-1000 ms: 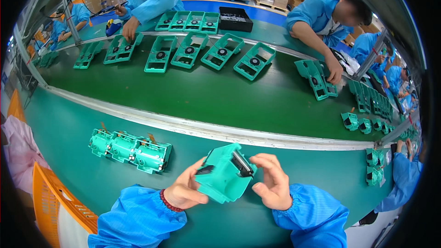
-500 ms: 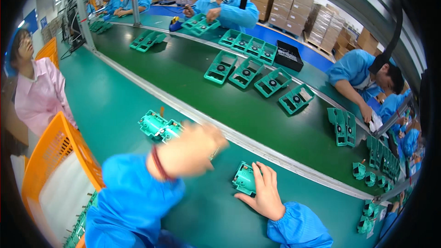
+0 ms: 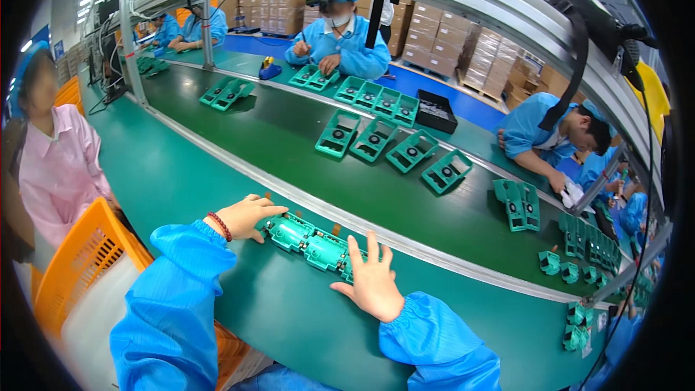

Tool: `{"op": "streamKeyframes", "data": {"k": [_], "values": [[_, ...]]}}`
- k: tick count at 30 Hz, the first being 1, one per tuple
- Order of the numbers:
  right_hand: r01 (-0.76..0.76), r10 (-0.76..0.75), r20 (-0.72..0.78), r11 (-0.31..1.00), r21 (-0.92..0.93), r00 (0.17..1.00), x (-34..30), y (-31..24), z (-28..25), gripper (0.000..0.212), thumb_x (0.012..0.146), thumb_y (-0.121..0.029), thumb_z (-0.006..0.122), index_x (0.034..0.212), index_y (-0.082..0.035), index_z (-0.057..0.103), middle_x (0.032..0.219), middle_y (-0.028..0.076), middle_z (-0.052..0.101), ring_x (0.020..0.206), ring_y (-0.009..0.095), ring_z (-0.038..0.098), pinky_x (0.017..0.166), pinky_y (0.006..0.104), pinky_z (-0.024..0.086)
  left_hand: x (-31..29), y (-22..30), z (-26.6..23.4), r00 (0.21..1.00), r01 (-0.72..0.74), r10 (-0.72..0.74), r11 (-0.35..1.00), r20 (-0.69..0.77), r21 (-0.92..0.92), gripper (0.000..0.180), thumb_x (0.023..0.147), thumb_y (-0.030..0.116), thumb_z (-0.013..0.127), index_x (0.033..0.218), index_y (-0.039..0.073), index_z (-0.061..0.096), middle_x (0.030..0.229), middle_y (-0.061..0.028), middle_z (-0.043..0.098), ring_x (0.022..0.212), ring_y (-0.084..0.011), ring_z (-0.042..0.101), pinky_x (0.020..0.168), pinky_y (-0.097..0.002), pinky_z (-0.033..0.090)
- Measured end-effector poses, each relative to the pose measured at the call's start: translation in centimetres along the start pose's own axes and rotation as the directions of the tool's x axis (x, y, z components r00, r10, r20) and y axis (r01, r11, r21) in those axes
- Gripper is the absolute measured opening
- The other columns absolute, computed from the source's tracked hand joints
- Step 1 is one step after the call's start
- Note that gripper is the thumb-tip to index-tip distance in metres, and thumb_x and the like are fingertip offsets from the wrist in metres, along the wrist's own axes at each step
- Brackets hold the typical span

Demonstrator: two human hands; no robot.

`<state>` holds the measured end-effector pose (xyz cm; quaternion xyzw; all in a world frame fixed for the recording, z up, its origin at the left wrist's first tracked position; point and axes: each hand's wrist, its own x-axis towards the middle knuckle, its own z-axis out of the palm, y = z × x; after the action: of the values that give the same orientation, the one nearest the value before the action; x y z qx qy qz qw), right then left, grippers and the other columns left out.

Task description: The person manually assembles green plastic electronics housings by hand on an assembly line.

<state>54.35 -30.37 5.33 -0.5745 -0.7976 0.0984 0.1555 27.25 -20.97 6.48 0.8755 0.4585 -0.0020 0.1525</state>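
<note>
A row of green moulded plastic housings (image 3: pixel 313 244) is seen lying on the green worktop (image 3: pixel 181 181), close to its far edge, just before the pale metal rail (image 3: pixel 405 235) that divides the worktop from the dark green conveyor belt (image 3: pixel 289 137). The left hand (image 3: pixel 245 217) is laid at the left end of the row, fingers (image 3: pixel 271 211) loosely curled and touching the end housing, nothing gripped. The right hand (image 3: pixel 373 282) is spread flat with open fingers at the right end of the row, resting against the last housing and partly hiding it. Both forearms are covered by blue sleeves, and a dark red bead bracelet (image 3: pixel 221 225) is worn on the left wrist.

An orange plastic crate (image 3: pixel 76 268) stands at the near left corner of the worktop, beside a person in a pink coat (image 3: pixel 58 166). On the belt, flat green plastic trays with round black parts (image 3: pixel 391 145) are lined up in pairs, well apart from the hands. A black open box (image 3: pixel 436 111) sits at the belt's far edge. People in blue coats (image 3: pixel 340 36) are seated across the belt, and stacked brown cartons (image 3: pixel 434 36) are seen behind them. Between the hands and the row nothing is interposed.
</note>
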Motion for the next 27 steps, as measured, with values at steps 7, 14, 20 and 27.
{"op": "streamKeyframes", "data": {"k": [7, 14, 20, 27], "values": [[-0.125, 0.131, 0.070, 0.988, -0.088, 0.989, 1.6, -0.2, 1.3, 0.071, 0.072, -0.033, 0.065, 0.129, -0.009, 0.029, 0.121, 0.013, 0.037, 0.103, 0.040, 0.036, 0.068, 0.0614, 0.043, -0.1, 1.0, -0.1, 0.999, -0.030, 0.033, 0.994, -0.032, 0.103, 0.086, 0.053, 0.020, 0.079, 0.127, 0.013, 0.035, 0.111, -0.0107, 0.050, 0.107, -0.0344, 0.040, 0.092, -0.0402, 0.035], [-0.179, 0.187, 0.065, 0.977, -0.113, 0.980, 0.9, 0.6, 0.6, 0.066, 0.072, -0.034, 0.064, 0.127, -0.016, 0.032, 0.117, 0.013, 0.041, 0.104, 0.042, 0.036, 0.072, 0.0579, 0.043, 0.5, 1.7, 0.9, 0.996, -0.018, 0.028, 0.993, -0.082, 0.117, 0.074, 0.055, 0.021, 0.077, 0.119, 0.014, 0.042, 0.105, -0.0094, 0.052, 0.098, -0.0338, 0.045, 0.087, -0.0394, 0.038], [-0.150, 0.155, 0.084, 0.987, -0.060, 0.984, 0.8, 0.8, 0.9, 0.067, 0.071, -0.034, 0.066, 0.126, -0.015, 0.033, 0.117, 0.013, 0.041, 0.107, 0.040, 0.034, 0.072, 0.0607, 0.041, -0.2, 1.0, 2.5, 0.951, -0.127, 0.155, 0.985, -0.268, 0.120, 0.071, 0.049, 0.031, 0.079, 0.111, 0.011, 0.051, 0.101, -0.0111, 0.053, 0.096, -0.0319, 0.047, 0.085, -0.0388, 0.037], [-0.184, 0.181, 0.140, 0.983, 0.007, 0.973, 1.3, 2.2, 0.7, 0.071, 0.069, -0.028, 0.068, 0.129, -0.015, 0.032, 0.117, 0.014, 0.039, 0.107, 0.039, 0.033, 0.071, 0.0617, 0.038, -0.3, 3.0, 1.7, 0.980, -0.051, 0.058, 0.998, -0.191, 0.039, 0.070, 0.052, 0.022, 0.079, 0.114, 0.007, 0.049, 0.102, -0.0115, 0.052, 0.093, -0.0341, 0.045, 0.085, -0.0390, 0.040]]}}
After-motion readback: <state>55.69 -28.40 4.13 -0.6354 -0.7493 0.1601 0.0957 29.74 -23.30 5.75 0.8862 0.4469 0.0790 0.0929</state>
